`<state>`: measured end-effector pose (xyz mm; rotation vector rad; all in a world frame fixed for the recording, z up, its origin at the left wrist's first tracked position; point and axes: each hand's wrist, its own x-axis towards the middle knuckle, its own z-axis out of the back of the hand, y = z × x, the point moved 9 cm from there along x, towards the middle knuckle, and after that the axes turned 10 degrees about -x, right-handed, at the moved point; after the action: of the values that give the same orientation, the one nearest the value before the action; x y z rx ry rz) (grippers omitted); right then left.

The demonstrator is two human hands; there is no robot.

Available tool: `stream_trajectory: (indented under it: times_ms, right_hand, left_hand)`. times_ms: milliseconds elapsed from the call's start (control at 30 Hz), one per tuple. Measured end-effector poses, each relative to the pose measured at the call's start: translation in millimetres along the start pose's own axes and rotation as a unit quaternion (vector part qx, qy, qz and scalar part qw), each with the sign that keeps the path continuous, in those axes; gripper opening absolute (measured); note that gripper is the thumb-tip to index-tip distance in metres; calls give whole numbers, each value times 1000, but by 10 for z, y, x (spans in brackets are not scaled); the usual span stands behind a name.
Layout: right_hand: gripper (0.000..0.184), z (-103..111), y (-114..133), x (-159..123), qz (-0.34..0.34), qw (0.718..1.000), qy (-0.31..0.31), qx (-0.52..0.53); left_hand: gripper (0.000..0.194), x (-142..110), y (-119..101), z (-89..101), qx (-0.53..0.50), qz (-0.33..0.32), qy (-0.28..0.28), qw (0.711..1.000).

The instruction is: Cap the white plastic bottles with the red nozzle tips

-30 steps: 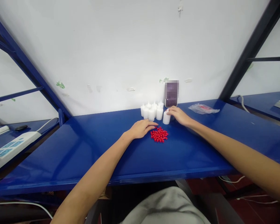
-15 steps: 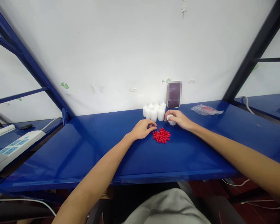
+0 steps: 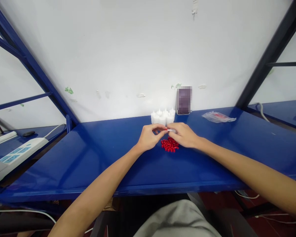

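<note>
My right hand (image 3: 182,134) is closed around a small white bottle (image 3: 172,130), its nozzle turned to the left; most of the bottle is hidden by the fingers. Thumb and fingers of my left hand (image 3: 151,135) pinch a small red cap (image 3: 166,129) right at the bottle's tip. Whether the cap sits on the nozzle or just touches it, I cannot tell. Below the two hands lies a heap of red caps (image 3: 169,145) on the blue table. Just behind the hands several white bottles (image 3: 160,117) with pointed nozzles stand upright in a cluster.
A phone (image 3: 184,100) leans upright against the white wall behind the bottles. To the right a clear plastic bag (image 3: 218,117) with something red in it lies on the blue table (image 3: 108,154). A white power strip (image 3: 19,154) is at the far left.
My right hand has moved left with the bottle and tipped it toward my left hand. The left hand has shifted slightly, and the hands now meet above the heap.
</note>
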<state>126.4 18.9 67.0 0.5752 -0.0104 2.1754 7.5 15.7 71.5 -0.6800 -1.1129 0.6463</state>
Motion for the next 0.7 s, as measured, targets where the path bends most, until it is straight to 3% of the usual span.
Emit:
stream_trajectory:
  times_ms: [133, 400, 533, 700]
  right_hand:
    - [16, 38, 30, -19, -4, 1000, -17, 2]
    - [50, 22, -23, -42, -38, 999, -9, 12]
    - [53, 41, 45, -43, -20, 999, -16, 25]
    - [47, 93, 105, -34, 3, 998, -30, 57]
  left_hand:
    - [18, -21, -14, 12, -22, -3, -11, 1000]
    - [14, -27, -110, -70, 26, -34, 25, 999]
    - [15, -48, -87, -134, 13, -35, 48, 998]
    - [20, -60, -25, -236, -55, 20, 85, 995]
